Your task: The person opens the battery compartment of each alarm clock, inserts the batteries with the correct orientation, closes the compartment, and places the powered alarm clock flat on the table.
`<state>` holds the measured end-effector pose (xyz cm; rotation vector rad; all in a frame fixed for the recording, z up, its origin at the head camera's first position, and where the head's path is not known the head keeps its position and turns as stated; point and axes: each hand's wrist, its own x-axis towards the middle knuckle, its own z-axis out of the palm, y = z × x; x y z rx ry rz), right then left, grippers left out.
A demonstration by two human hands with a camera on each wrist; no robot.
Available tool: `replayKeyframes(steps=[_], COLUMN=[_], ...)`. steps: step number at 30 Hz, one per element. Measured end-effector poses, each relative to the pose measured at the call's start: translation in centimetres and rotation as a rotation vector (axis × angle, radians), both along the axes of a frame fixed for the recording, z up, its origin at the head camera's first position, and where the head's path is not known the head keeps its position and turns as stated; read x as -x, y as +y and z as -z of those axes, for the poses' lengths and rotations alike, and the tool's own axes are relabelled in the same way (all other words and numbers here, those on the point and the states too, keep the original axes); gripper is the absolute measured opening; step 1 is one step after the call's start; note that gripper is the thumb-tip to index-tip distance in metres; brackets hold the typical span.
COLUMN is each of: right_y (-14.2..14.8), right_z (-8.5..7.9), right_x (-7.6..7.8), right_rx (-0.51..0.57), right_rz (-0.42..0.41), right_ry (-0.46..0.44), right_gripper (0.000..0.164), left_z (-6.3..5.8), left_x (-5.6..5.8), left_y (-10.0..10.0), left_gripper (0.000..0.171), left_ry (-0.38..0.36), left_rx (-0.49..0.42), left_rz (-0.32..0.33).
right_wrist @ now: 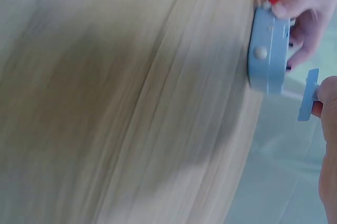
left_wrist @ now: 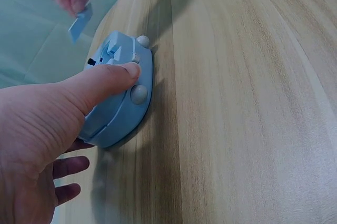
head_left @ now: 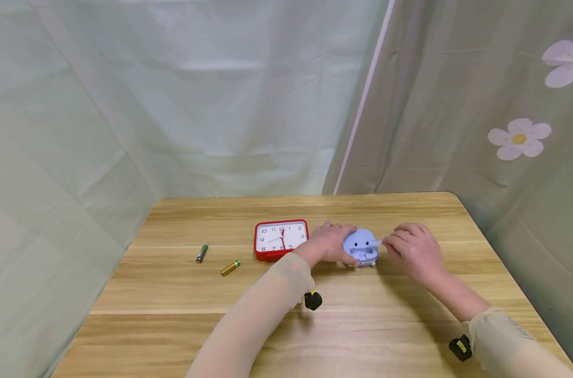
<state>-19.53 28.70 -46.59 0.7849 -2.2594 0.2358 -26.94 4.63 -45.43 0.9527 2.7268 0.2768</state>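
Observation:
A small light-blue alarm clock (head_left: 360, 237) with white ball feet (left_wrist: 139, 94) lies on the table, its back up and the battery compartment (head_left: 363, 254) uncovered. My left hand (head_left: 331, 242) grips it from the left; in the left wrist view the thumb (left_wrist: 118, 72) presses its side near a foot. Just to the right of the clock, my right hand (head_left: 416, 253) pinches a flat light-blue battery cover (right_wrist: 308, 95) between thumb and finger. The cover is held up off the table, apart from the compartment in the left wrist view.
A red-framed clock (head_left: 280, 237) lies face up left of my left hand. Farther left are a green-and-black battery (head_left: 202, 253) and a gold-and-green battery (head_left: 230, 268) on the wooden table (head_left: 173, 294). Curtains (head_left: 220, 105) hang behind the table's far edge.

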Motion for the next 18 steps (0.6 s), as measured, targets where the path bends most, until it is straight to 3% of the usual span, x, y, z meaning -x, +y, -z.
replayKeyframes(steps=[8,18], right_y=[3.1,4.6], right_z=[0.4,1.7], right_x=[-0.5,-0.9], right_rx=[-0.062,-0.141], right_rz=[0.015,0.05], right_ry=[-0.059,-0.15], right_gripper=[0.007,0.013], left_z=[-0.1,-0.1], left_x=[-0.2,-0.1], left_y=[-0.1,0.0], left_gripper=[0.097,0.097], left_ry=[-0.023,-0.025], left_rx=[-0.01,-0.015], left_rz=[-0.005,-0.005])
